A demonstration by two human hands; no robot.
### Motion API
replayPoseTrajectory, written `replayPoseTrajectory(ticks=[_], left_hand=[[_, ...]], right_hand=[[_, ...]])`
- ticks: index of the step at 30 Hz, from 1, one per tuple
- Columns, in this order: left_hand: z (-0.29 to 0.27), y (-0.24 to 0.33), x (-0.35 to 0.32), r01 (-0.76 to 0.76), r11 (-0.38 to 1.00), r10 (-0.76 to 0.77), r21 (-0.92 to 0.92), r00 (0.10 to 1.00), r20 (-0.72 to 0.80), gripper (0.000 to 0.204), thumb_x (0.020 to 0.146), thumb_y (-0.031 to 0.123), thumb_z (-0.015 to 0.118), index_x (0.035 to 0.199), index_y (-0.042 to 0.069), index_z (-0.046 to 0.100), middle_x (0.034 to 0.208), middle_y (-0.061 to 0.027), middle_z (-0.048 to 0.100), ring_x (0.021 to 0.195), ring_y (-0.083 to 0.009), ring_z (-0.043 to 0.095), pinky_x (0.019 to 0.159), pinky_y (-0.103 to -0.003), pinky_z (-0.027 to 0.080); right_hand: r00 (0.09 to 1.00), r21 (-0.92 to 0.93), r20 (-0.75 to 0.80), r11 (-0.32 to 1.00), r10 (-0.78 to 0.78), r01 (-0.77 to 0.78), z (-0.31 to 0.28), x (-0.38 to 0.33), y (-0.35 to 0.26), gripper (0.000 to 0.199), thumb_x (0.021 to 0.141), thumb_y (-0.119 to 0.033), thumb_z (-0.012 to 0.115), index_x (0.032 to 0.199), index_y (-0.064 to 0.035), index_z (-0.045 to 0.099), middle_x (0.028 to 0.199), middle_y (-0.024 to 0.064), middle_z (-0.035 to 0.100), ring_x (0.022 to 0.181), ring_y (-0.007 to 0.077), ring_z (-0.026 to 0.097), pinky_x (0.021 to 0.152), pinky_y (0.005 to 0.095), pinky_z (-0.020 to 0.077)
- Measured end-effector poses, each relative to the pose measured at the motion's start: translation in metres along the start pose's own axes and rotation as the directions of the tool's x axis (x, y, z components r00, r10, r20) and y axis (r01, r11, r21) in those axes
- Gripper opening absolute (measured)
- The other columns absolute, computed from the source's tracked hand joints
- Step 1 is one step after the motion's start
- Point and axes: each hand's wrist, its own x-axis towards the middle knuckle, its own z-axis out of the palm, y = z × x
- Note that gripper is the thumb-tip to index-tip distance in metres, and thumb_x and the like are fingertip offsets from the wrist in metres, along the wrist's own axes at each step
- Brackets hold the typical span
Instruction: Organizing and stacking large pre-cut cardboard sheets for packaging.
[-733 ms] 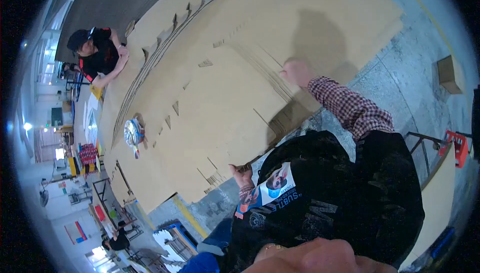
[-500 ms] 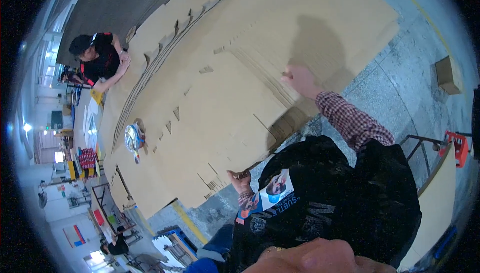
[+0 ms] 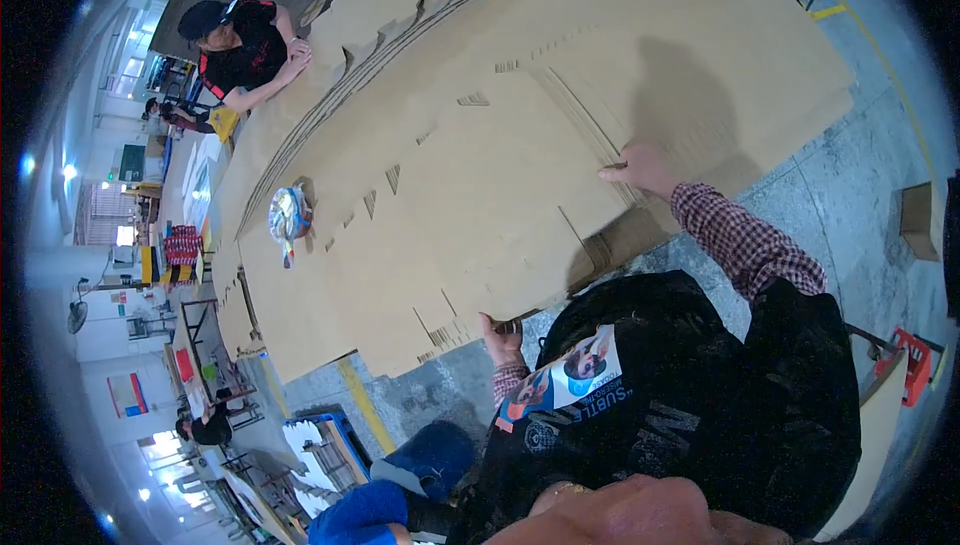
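While the left hand (image 3: 506, 344) sits at the near edge of the big cardboard sheet (image 3: 470, 205) spread out in front, thumb up, can't tell if it's gripping, the right hand (image 3: 648, 171) is half-curled by some slits (image 3: 580, 113), can't see any pinch. Shiny packet (image 3: 289, 213) on the cardboard further left, co-worker (image 3: 250, 50) leaning at the far edge.

Cardboard (image 3: 480, 205) was tan | sleeve (image 3: 740, 240) was checked dark red and white | apron (image 3: 700, 385) was black, print pale | co-worker's shirt (image 3: 252, 50) was black, trim red | floor (image 3: 855, 210) was grey, line (image 3: 367, 405) yellow
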Motion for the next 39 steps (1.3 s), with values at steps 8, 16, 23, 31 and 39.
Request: replayPoseTrajectory(ticks=[8,16,23,31,39], left_hand=[[0.007,0.004,-0.012,0.012,1.000,-0.012,0.006,0.998,-0.058,0.033,0.070,0.036,0.062,0.092,0.014,0.052,0.092,-0.0015,0.051,0.086,-0.0197,0.046,0.070,-0.037,0.040],[0.010,0.002,-0.008,-0.008,1.000,0.007,-0.005,0.998,-0.061,0.034,0.072,0.034,0.059,0.096,0.013,0.047,0.097,-0.0034,0.044,0.092,-0.0205,0.041,0.073,-0.039,0.039],[0.012,-0.001,-0.014,-0.067,0.994,0.069,0.082,0.997,-0.022,0.026,0.075,0.037,0.055,0.085,0.013,0.051,0.082,-0.0017,0.048,0.083,-0.0164,0.044,0.073,-0.038,0.037],[0.005,0.008,-0.018,-0.045,0.999,0.043,0.018,0.996,0.081,0.035,0.075,0.036,0.057,0.089,0.007,0.045,0.078,-0.0042,0.051,0.075,-0.0178,0.050,0.070,-0.039,0.040],[0.001,0.011,-0.018,-0.011,1.000,0.011,0.017,1.000,0.012,0.034,0.074,0.035,0.058,0.089,0.007,0.045,0.080,-0.0051,0.047,0.075,-0.0191,0.047,0.069,-0.038,0.041]], right_hand=[[1.000,0.325,-0.019,0.946,0.021,-0.013,0.002,0.003,0.019,0.050,0.057,-0.049,0.065,0.055,-0.0008,0.051,0.058,0.0086,0.048,0.055,0.0182,0.048,0.047,0.0357,0.0308],[0.853,0.418,0.520,0.855,0.053,-0.308,-0.030,0.028,0.010,0.057,0.062,-0.050,0.062,0.086,-0.0003,0.048,0.077,0.0089,0.049,0.060,0.0179,0.053,0.052,0.0272,0.0502],[0.856,0.207,0.511,0.954,0.083,-0.216,-0.035,0.027,-0.018,0.038,0.070,-0.038,0.060,0.077,-0.0016,0.055,0.061,0.0050,0.053,0.042,0.0123,0.048,0.038,0.0215,0.0432],[0.984,0.159,0.180,0.987,-0.009,-0.020,-0.025,-0.003,-0.048,0.042,0.065,-0.042,0.063,0.067,-0.0010,0.057,0.062,0.0063,0.055,0.050,0.0120,0.050,0.041,0.0265,0.0403],[0.987,-0.302,0.033,0.940,-0.158,0.161,-0.020,0.014,-0.033,0.045,0.065,-0.046,0.062,0.066,-0.0013,0.054,0.056,0.0069,0.049,0.051,0.0123,0.048,0.040,0.0255,0.0359]])
